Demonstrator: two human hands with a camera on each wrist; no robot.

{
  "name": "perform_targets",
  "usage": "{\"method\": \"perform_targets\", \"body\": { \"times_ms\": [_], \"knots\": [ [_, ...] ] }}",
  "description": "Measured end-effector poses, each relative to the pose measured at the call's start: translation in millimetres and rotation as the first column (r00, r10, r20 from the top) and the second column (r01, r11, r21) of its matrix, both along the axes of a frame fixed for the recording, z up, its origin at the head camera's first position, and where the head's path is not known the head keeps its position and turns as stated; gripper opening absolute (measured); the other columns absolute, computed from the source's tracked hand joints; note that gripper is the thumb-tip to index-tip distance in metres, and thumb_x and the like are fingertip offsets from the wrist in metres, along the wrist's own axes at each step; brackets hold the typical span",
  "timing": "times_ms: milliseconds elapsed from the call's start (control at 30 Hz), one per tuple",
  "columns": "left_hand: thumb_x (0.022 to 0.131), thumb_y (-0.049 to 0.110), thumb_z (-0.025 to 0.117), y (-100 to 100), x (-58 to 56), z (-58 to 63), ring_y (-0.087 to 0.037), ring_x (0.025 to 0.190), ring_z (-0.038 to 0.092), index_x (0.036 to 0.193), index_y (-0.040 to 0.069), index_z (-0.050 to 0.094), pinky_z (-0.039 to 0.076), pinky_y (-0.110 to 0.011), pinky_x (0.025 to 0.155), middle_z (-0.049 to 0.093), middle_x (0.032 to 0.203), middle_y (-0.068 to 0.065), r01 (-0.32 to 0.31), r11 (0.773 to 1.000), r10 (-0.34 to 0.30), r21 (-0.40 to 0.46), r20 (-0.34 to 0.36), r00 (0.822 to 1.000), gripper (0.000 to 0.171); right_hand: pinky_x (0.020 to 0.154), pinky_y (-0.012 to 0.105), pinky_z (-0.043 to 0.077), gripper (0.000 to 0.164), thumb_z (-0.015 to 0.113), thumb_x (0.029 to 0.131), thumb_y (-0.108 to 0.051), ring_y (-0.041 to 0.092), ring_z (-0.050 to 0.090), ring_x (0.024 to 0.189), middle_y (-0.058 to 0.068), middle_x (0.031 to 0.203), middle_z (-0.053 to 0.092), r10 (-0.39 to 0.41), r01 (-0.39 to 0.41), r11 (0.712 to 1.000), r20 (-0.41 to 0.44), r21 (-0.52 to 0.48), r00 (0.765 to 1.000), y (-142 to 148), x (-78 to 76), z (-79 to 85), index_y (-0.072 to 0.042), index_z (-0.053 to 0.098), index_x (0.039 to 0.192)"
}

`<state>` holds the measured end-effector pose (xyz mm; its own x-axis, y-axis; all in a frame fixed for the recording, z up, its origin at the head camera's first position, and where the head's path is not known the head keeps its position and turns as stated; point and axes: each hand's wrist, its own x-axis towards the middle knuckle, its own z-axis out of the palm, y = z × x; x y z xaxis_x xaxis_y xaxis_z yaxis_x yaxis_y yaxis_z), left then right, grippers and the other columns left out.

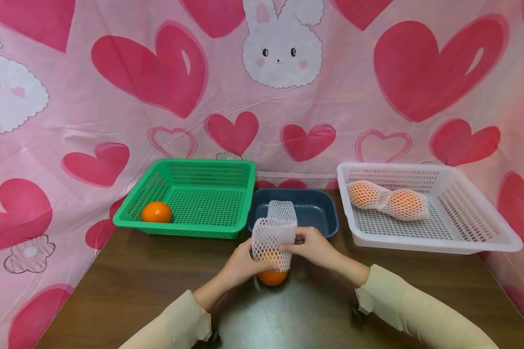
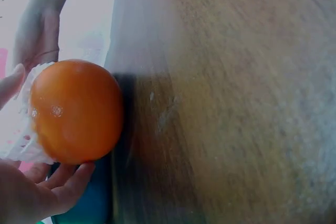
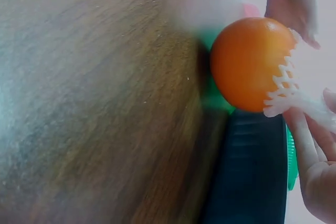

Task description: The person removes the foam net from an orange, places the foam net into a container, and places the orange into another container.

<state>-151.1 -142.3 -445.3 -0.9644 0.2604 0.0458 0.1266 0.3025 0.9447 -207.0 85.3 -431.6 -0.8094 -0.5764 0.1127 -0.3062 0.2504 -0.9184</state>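
Note:
In the head view, a bare orange end (image 1: 272, 277) shows below a white foam net sleeve (image 1: 274, 237) that covers the upper part of the fruit. My left hand (image 1: 241, 265) holds the orange and net from the left, its thumb across the front. From the other side my right hand (image 1: 316, 247) pinches the net between thumb and fingers. The left wrist view shows the glossy orange (image 2: 79, 111) with left fingers (image 2: 68, 187) under it. In the right wrist view, the net's edge (image 3: 283, 85) rings the orange, and the right fingers (image 3: 304, 135) hold that edge.
A dark blue basin (image 1: 320, 213) stands behind the hands, partly hidden by the net. On the left is a green basket (image 1: 209, 229) with one bare orange (image 1: 156, 212). The white basket (image 1: 419, 244) at right holds two netted oranges (image 1: 406, 203). Behind hangs a pink heart-print cloth (image 1: 288, 106).

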Motion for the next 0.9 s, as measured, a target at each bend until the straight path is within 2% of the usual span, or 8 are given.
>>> {"method": "perform_targets", "body": {
  "times_ms": [167,300,433,533,767,900],
  "knots": [
    [0.080,0.019,0.090,2.6,-1.1,-1.7,-0.019,0.102,0.064,0.141,0.006,0.055,0.051,-0.033,0.092,0.067,0.125,-0.006,0.052,0.998,-0.053,0.028,0.041,0.998,0.071,0.082,0.043,0.060,0.033,0.073,0.095,-0.008,0.018,0.072,0.089,0.021,0.105,0.074,0.019,-0.010,0.998,0.136,-0.063,0.991,-1.0,-2.3,2.0,0.015,0.065,0.118],
    [0.078,0.020,0.092,3.7,-2.6,-4.7,-0.017,0.103,0.063,0.142,0.006,0.053,0.050,-0.035,0.095,0.066,0.125,-0.003,0.105,0.993,-0.103,-0.046,0.044,0.994,0.076,0.080,0.042,0.060,0.035,0.071,0.097,-0.007,0.015,0.071,0.085,0.022,0.104,0.074,0.021,0.009,0.991,0.228,-0.131,0.973,-3.6,-3.9,3.2,0.018,0.060,0.120],
    [0.079,0.021,0.091,3.8,-3.7,-5.4,-0.015,0.098,0.062,0.139,0.007,0.054,0.050,-0.036,0.092,0.065,0.117,0.001,0.168,0.978,-0.161,-0.123,0.067,0.985,0.072,0.078,0.034,0.060,0.038,0.070,0.098,-0.010,0.015,0.071,0.084,0.021,0.103,0.074,-0.009,0.041,0.990,0.226,-0.136,0.974,-3.5,-6.9,6.8,0.016,0.059,0.123],
    [0.080,0.021,0.090,3.9,-3.8,-4.4,-0.017,0.093,0.062,0.137,0.006,0.055,0.051,-0.036,0.087,0.064,0.113,-0.001,0.194,0.973,-0.184,-0.127,0.085,0.979,0.068,0.081,0.032,0.059,0.041,0.070,0.098,-0.011,0.017,0.071,0.088,0.021,0.107,0.074,-0.030,0.058,0.990,0.216,-0.125,0.976,-1.5,-10.7,8.7,0.014,0.058,0.128],
    [0.081,0.026,0.089,3.5,-4.3,-3.0,-0.019,0.093,0.059,0.133,0.008,0.059,0.053,-0.036,0.083,0.062,0.114,-0.005,0.161,0.972,-0.142,-0.173,0.119,0.983,0.063,0.087,0.038,0.058,0.045,0.067,0.100,-0.011,0.018,0.071,0.091,0.022,0.115,0.072,-0.075,0.103,0.986,0.213,-0.127,0.974,7.4,-24.9,11.0,0.012,0.054,0.136],
    [0.083,0.026,0.087,2.4,-6.1,-3.4,-0.023,0.095,0.058,0.130,0.011,0.060,0.053,-0.038,0.082,0.061,0.118,-0.006,0.165,0.970,-0.139,-0.180,0.146,0.979,0.056,0.087,0.040,0.058,0.044,0.066,0.101,-0.012,0.018,0.071,0.090,0.022,0.118,0.071,-0.119,0.143,0.982,0.189,-0.124,0.975,12.4,-36.3,11.8,0.010,0.053,0.137]
  ]
}}
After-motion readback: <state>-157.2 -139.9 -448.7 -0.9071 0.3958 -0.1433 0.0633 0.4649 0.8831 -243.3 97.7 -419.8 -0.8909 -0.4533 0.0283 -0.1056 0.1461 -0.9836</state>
